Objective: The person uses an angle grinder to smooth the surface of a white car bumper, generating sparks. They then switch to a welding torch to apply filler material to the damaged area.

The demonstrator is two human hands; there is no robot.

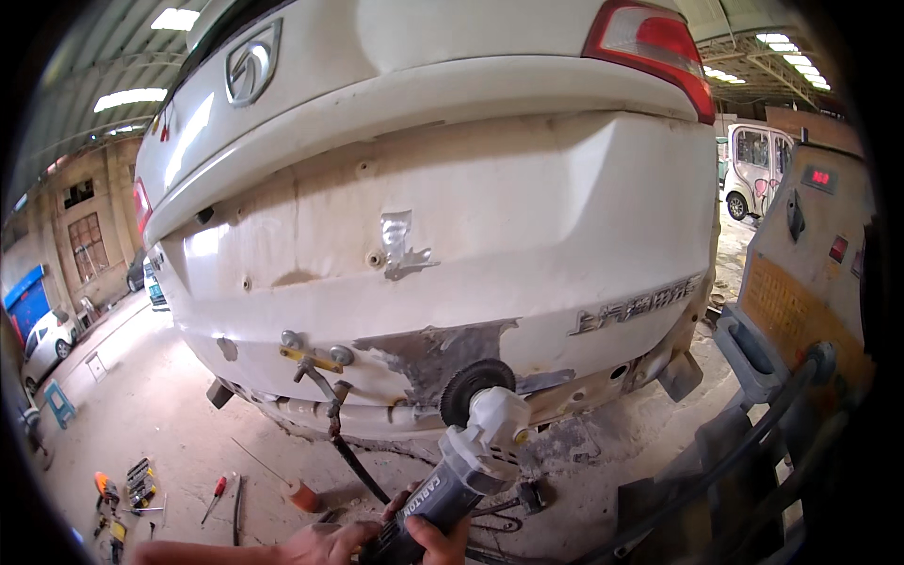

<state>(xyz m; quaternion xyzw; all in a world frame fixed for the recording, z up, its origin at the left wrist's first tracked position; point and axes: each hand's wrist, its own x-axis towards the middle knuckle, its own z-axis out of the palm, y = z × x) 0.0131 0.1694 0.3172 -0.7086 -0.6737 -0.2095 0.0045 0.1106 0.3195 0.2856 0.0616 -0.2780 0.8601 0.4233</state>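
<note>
An angle grinder (476, 457) with a dark grey body and a pale head is gripped in both hands. My left hand (325, 543) closes round the rear of its body from the left, and my right hand (443, 541) holds it from the right, thumb on top. The round black disc (476, 388) lies against or just in front of the white car's tailgate (490, 217), at the edge of a bare grey metal patch (433, 353); contact cannot be told. Left of that patch, a yellow-barred clamp (314, 363) with round metal feet sits on the panel, a cable hanging from it.
A grey machine (810, 245) with a red display stands at the right, thick black cables (782, 405) beside it. On the floor at lower left lie a red screwdriver (219, 487), a socket set (141, 485) and an orange-handled tool (301, 496). Farther left is a blue stool (58, 403).
</note>
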